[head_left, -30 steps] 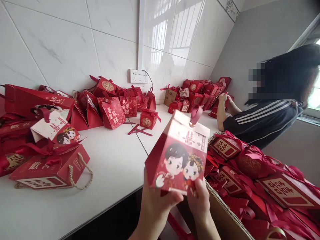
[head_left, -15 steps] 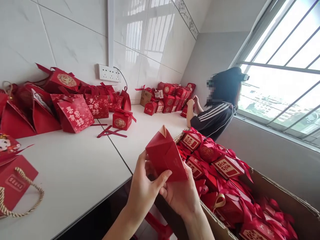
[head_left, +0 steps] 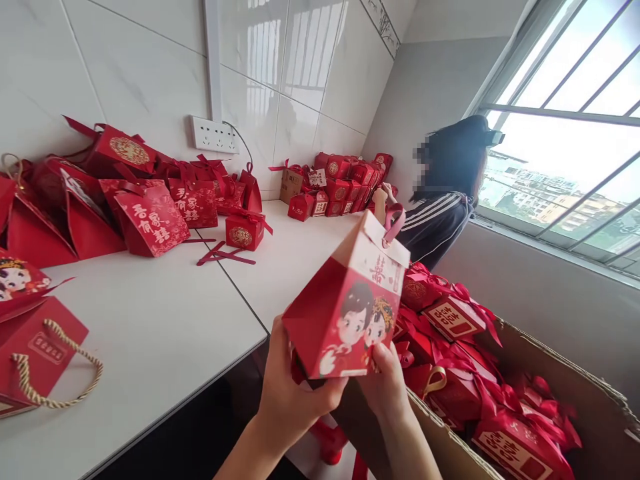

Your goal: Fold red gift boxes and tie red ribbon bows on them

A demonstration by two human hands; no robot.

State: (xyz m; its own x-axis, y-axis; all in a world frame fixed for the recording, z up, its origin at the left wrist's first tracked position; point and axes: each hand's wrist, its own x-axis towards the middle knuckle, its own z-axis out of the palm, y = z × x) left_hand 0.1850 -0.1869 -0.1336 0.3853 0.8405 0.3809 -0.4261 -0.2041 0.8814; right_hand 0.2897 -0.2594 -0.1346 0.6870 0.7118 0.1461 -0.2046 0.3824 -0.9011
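Gift box (head_left: 360,320), one: appearing folded, ribbon loop (head_left: 396,223) attached; anything left undone is not showing. I am holding it left of the open carton (head_left: 595,410), ridge pointing up, long axis leaning slightly carton-ward. Left hand (head_left: 295,400) and right hand (head_left: 387,387): fingers are gripping its lower sides.

just the one view, head-worn, peering forward and down over the two hands (head_left: 296,395), close in, low and around the centre! the tabletop (head_left: 175,320) runs away on the left, tiled wall (head_left: 150,60) beyond it, carton (head_left: 450,438) close at lower right, and the barred window (head_left: 560,167) far off, upper right.
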